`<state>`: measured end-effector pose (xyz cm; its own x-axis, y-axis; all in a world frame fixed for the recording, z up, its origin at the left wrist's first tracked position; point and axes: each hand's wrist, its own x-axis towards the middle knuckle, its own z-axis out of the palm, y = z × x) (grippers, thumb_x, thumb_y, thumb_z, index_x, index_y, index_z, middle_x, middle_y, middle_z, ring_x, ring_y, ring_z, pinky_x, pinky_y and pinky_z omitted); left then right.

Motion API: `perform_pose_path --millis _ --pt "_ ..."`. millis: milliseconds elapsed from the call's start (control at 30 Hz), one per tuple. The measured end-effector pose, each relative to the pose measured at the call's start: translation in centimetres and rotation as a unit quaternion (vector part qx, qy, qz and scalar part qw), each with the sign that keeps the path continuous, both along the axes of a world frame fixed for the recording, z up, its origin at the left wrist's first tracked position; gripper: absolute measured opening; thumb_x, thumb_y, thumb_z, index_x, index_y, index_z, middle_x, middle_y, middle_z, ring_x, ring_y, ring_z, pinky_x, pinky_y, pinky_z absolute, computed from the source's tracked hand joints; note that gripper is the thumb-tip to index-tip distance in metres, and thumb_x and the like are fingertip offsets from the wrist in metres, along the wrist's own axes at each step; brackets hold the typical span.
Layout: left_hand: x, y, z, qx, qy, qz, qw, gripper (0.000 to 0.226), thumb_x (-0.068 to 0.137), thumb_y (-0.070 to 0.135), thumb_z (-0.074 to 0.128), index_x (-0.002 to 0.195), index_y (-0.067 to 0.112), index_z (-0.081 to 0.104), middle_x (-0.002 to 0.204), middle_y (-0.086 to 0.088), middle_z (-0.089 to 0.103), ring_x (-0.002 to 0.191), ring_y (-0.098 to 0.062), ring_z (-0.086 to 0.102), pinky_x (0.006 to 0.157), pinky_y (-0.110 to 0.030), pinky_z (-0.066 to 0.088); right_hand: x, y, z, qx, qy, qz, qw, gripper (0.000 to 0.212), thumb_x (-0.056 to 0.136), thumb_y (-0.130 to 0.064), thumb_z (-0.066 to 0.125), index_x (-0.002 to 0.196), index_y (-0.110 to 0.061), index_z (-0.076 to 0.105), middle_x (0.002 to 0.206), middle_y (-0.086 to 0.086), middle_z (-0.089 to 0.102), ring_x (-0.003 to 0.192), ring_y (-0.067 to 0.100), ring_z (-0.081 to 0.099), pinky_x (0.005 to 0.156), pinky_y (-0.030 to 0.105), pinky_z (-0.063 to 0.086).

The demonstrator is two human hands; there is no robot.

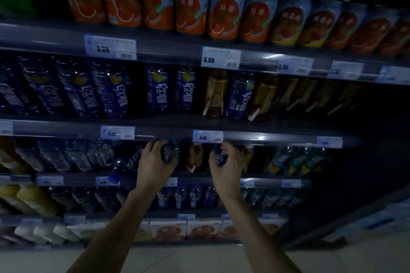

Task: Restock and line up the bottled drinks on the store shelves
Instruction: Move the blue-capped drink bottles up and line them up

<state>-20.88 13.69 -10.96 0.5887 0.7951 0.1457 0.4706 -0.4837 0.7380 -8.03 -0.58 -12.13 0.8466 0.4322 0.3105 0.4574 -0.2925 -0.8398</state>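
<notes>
Dark-blue bottles: person has one in each hand, third shelf down from the top of view, both just under that shelf's price rail point(168, 134).
Left hand: left hand point(155, 163) wrapped around a blue-label bottle point(170, 153), fingers curled over its upper part, thumb on the near side. Gripping it.
Right hand: right hand point(226, 165) clamped on a second blue bottle point(218, 155), fingers over the top, thumb below. Also gripping.
Between hands: an amber bottle with red label point(195, 157) standing on the same shelf, touching neither hand as far as I can see.
Left of hands: one blue-capped bottle point(124, 167) lying tilted, cap pointing down-left over the shelf edge; clear bottles point(77, 157) in a row further left.
Right of hands: green-and-yellow bottles point(292, 160) lined up, well apart from the right hand.
Shelf above: row of blue bottles with white lettering point(157, 88) on the left; amber tea bottles point(216, 93) to the right with one blue bottle point(240, 95) mixed in among them.
Top shelf: orange-and-blue cans point(190, 5) in a row, price tags point(220, 57) reading 3.30 below.
Lower shelves: more dark bottles point(188, 197), yellow ones point(33, 199) far left, cartons point(168, 229) at the bottom.
Lighting: dim, right side of shelving nearly black, labels there unreadable.
Arms: both forearms bare, reaching up and forward from the bottom of view.
</notes>
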Motion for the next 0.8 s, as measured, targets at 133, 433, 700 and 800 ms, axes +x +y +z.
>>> perform_pose_path --millis 133,433,700,800 --pt "1.0 -1.6 -1.6 -0.013 0.02 -0.004 1.0 0.056 0.087 0.033 0.066 0.136 0.019 0.043 0.136 -0.005 0.041 0.125 -0.03 0.038 0.1 -0.046 0.042 0.8 -1.9 -1.6 -0.02 0.018 -0.012 1.0 0.045 0.09 -0.026 0.066 0.13 -0.014 0.051 0.118 0.0 0.055 0.101 0.001 0.045 0.08 -0.001 0.031" --pt "1.4 -3.7 -6.6 -0.056 0.067 0.008 0.996 0.057 0.089 0.034 0.063 0.137 0.016 0.041 0.136 -0.009 0.04 0.124 -0.032 0.038 0.098 -0.049 0.042 1.0 -4.2 -6.7 -0.044 0.045 -0.004 0.998 0.045 0.088 -0.023 0.068 0.129 -0.011 0.052 0.12 0.003 0.058 0.109 0.015 0.054 0.092 0.022 0.042" --pt "0.5 -2.6 -10.9 -0.057 0.063 0.049 0.995 0.053 0.084 0.028 0.069 0.129 0.008 0.05 0.122 -0.016 0.049 0.114 -0.036 0.045 0.089 -0.05 0.045 0.6 -2.4 -11.5 -0.08 0.055 0.017 0.995 0.045 0.088 -0.022 0.068 0.129 -0.01 0.054 0.12 0.006 0.059 0.109 0.019 0.056 0.09 0.025 0.045" --pt "-0.3 -1.3 -12.8 -0.051 0.064 0.061 0.995 0.046 0.082 0.026 0.07 0.119 0.005 0.054 0.113 -0.017 0.053 0.109 -0.035 0.046 0.084 -0.047 0.045 0.5 -0.8 -13.2 -0.083 0.049 0.035 0.995 0.045 0.088 -0.023 0.068 0.128 -0.009 0.054 0.12 0.006 0.059 0.109 0.021 0.056 0.09 0.035 0.049"
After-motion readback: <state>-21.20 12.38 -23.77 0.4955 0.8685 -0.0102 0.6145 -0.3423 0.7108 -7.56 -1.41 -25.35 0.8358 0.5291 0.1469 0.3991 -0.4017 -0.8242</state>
